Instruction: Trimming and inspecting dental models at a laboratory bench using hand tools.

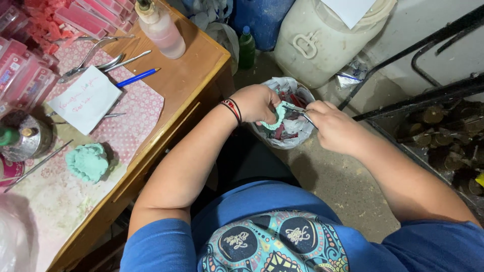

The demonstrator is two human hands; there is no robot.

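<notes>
L hand (257, 103) clenches green cast (279, 115) in fingers; R hand (335, 126) grips metal tool (304, 115) touching it.

I log flat pink boxes (93, 12) stacked along the table's (194, 65) far edge; more clear-lidded pink boxes (20, 70) down its left edge, some with small pale labels; a white handwritten note (84, 99) lying square-ish on the patterned cloth near the blue pen; a white paper sheet (350, 10) atop the pale drum beyond the table's far right corner.
</notes>
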